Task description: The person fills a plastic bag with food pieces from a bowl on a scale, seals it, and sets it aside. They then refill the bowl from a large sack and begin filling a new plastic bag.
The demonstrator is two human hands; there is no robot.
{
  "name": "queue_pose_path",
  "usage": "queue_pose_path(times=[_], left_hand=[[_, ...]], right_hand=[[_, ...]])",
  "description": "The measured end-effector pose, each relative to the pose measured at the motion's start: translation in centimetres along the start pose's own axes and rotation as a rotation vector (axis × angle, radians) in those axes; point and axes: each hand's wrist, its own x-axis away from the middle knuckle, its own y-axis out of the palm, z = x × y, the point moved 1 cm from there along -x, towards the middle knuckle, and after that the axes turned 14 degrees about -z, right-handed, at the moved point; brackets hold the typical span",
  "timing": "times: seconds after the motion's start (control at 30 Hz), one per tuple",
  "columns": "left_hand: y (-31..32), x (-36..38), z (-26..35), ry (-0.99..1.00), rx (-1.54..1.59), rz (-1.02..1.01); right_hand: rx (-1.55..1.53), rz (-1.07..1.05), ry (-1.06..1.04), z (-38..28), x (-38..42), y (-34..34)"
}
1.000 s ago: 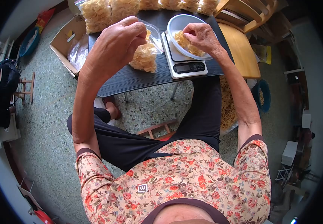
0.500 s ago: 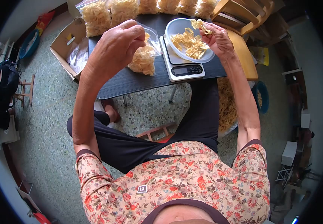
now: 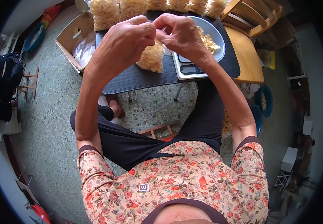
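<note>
A clear plastic bag partly filled with pale dried strips stands on the dark table. My left hand is closed at its top, thumb and fingers pinched together on the bag's edge. Against it, my right hand is closed in a pinch at the bag's mouth; the fingertips are partly hidden, and I see no strips in them. Right of the hands, a translucent bowl holds yellowish dried strips. It rests on a white digital scale, partly covered by my right forearm.
Several filled bags line the table's far edge. A cardboard box with plastic bags is at the left. A wooden chair stands at the right, with blue-green basins on the floor below it.
My right hand has moved left from over the bowl to the bag's mouth, beside my left hand. The strips it held are no longer visible in it. The view has shifted slightly.
</note>
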Motion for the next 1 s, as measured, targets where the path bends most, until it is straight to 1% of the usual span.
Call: queue_pose_path(times=[0.07,0.1,0.17,0.2,0.27,0.33,0.4,0.43,0.5,0.53,0.6,0.67,0.7,0.77,0.8,0.87,0.9,1.0], left_hand=[[-0.1,0.2,0.0,0.006,-0.026,-0.013],[-0.1,0.2,-0.1,0.009,-0.022,0.0],[-0.1,0.2,-0.3,0.016,-0.013,0.012],[-0.2,0.3,-0.4,0.02,-0.014,0.006],[-0.1,0.4,-0.4,0.03,-0.013,0.0],[0.0,0.5,-0.3,-0.062,-0.029,-0.01],[0.0,0.3,-0.4,-0.061,-0.036,-0.02],[-0.1,0.2,-0.4,-0.068,-0.041,-0.027],[-0.1,0.1,-0.2,-0.06,-0.032,-0.009],[-0.1,0.0,-0.1,-0.06,-0.023,0.01],[-0.1,-0.1,0.1,-0.047,-0.029,0.013],[-0.1,-0.1,0.2,-0.037,-0.037,0.017],[0.0,-0.2,0.2,-0.043,-0.033,0.008],[0.1,-0.4,0.2,-0.046,-0.028,0.001],[0.2,-0.4,0.2,-0.045,-0.022,0.004],[0.4,-0.5,0.1,-0.044,-0.016,0.006],[0.5,-0.5,0.1,-0.048,-0.021,0.008],[0.7,-0.5,0.1,-0.05,-0.026,0.007]], right_hand=[[0.188,-0.056,-0.064,-0.2,-0.5,0.6],[0.187,-0.057,-0.062,0.0,-0.7,1.1],[0.421,-0.11,-0.145,0.6,-1.0,2.3],[0.424,-0.11,-0.141,0.5,-1.1,2.3],[0.507,-0.218,-0.104,0.3,-1.1,2.4],[0.506,-0.245,-0.098,1.2,-1.0,2.8],[0.364,-0.178,-0.234,1.3,-0.7,2.7],[0.368,-0.174,-0.232,1.3,-0.5,2.1],[-0.088,-0.275,-0.067,1.4,0.7,0.1],[-0.31,-0.23,-0.043,2.0,1.2,-0.7],[-0.372,-0.077,0.043,3.3,2.3,-3.0],[-0.034,-0.038,0.222,5.6,4.0,-5.5],[-0.032,-0.039,0.222,7.1,5.0,-6.5],[0.302,-0.085,0.318,10.0,7.0,-7.7],[0.303,-0.086,0.318,10.1,7.4,-7.7],[0.484,-0.104,0.438,10.4,8.3,-7.6],[0.518,-0.144,0.496,9.9,8.1,-7.5],[0.594,-0.151,0.52,9.8,7.8,-6.6]])
